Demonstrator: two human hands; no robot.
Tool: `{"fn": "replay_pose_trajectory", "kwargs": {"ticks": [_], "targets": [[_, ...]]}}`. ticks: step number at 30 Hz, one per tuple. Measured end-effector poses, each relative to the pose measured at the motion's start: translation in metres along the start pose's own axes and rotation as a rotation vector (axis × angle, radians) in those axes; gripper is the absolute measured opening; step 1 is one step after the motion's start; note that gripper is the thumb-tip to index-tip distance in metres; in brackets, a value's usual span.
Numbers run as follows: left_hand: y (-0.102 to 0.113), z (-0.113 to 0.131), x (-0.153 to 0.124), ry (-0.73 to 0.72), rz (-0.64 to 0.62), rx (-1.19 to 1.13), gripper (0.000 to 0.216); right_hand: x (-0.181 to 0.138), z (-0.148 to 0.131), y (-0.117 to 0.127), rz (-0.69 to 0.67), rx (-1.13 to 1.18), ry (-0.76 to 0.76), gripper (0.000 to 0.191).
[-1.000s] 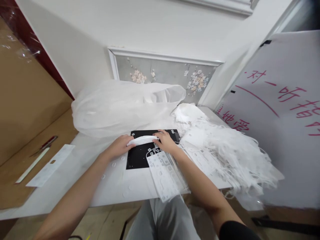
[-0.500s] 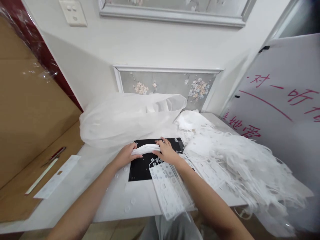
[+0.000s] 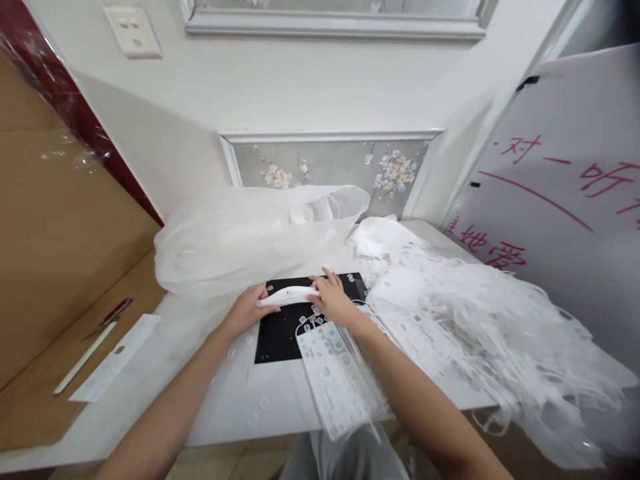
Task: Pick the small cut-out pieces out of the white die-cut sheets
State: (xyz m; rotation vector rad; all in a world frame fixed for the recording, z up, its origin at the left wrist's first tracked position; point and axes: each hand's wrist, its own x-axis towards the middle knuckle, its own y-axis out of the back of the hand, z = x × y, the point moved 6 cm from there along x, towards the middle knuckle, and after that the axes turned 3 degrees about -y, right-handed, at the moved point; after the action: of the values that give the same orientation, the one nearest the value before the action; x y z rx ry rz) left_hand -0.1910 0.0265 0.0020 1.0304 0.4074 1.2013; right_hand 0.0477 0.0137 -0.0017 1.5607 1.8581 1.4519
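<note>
A folded white piece (image 3: 290, 295), which looks like a face mask, is stretched over a black board (image 3: 280, 337). My left hand (image 3: 250, 307) pinches its left end between thumb and fingers. At the other end, my right hand (image 3: 331, 295) grips it, with some fingers lifted. Small clear square pieces (image 3: 314, 320) lie scattered on the board. A printed white sheet (image 3: 333, 380) with a looped cord lies below my right hand and partly past the table's front edge.
A large pile of white pieces with thin cords (image 3: 470, 313) fills the table's right side. A translucent white bag (image 3: 225, 233) lies at the back. On the left are a white strip with a hole (image 3: 117, 360), a narrow pale stick (image 3: 85, 359) and a dark red pen-like tool (image 3: 113, 311).
The view has shifted slightly. Both hands keep hold of the white piece, which appears bent a little more upward in its middle.
</note>
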Motion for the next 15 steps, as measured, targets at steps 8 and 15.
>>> {"fn": "replay_pose_trajectory", "kwargs": {"ticks": [8, 15], "targets": [[0.004, 0.01, -0.008, -0.09, -0.035, -0.184, 0.041, -0.001, 0.013, 0.002, -0.027, 0.034, -0.007, 0.017], [0.007, 0.009, -0.006, -0.069, 0.005, -0.132, 0.035, -0.002, 0.015, 0.007, -0.066, 0.063, 0.003, 0.019]]}}
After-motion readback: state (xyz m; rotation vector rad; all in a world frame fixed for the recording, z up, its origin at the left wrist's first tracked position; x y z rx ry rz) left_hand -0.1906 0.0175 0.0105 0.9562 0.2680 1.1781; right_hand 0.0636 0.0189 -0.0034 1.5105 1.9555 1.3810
